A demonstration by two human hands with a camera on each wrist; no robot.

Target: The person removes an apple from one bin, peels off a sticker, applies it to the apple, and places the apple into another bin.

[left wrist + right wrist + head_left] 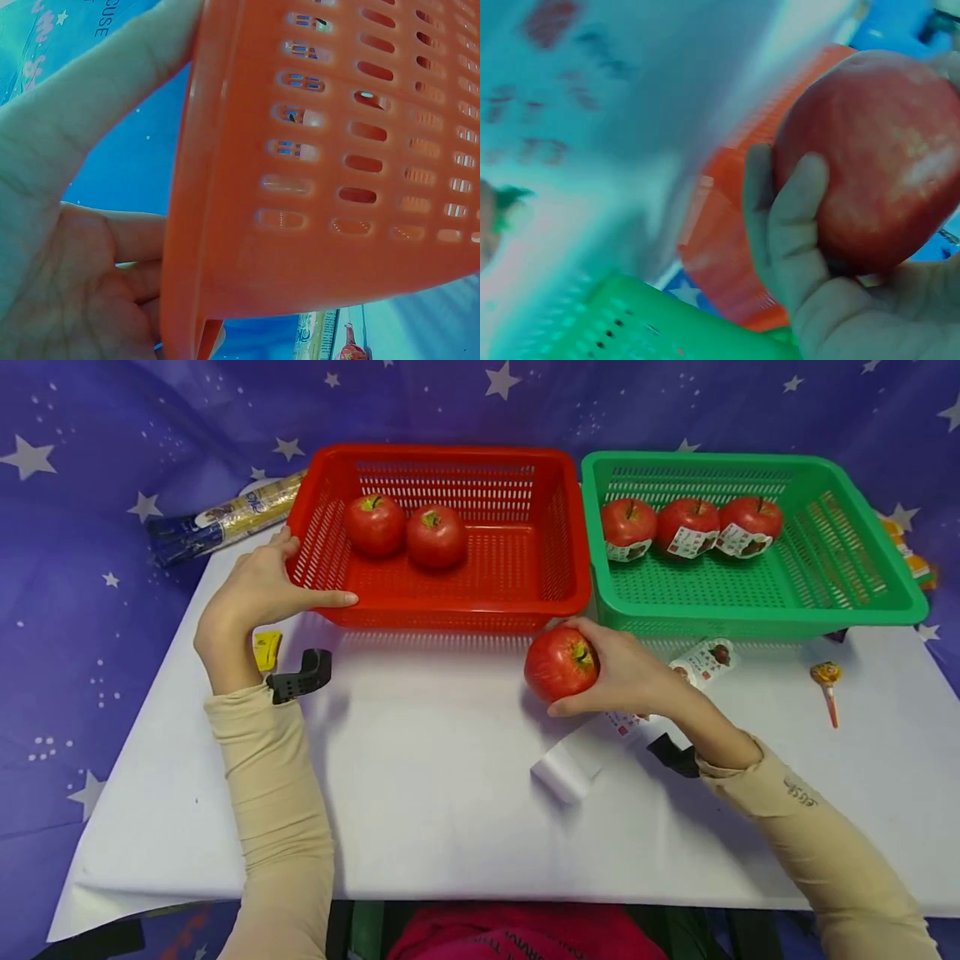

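Observation:
My left hand (258,587) grips the front left corner of a red plastic basket (450,617). Its thumb lies along the front rim, and in the left wrist view the other fingers (135,236) reach behind the rim. Two apples (436,537) sit inside that basket, with no labels showing. Just in front of its right corner, my right hand (630,668) holds another red apple (558,664) between thumb and fingers, stem facing right. Below this hand a curling strip of printed labels (566,768) lies on the table, partly hidden by the hand and wrist.
At the right, a green basket (765,617) holds three apples (687,527) with white printed labels. A lollipop (827,675) lies on the white table (427,810). Behind my left hand is a long gold and blue packet (232,514); a small yellow item (266,649) lies by the wrist.

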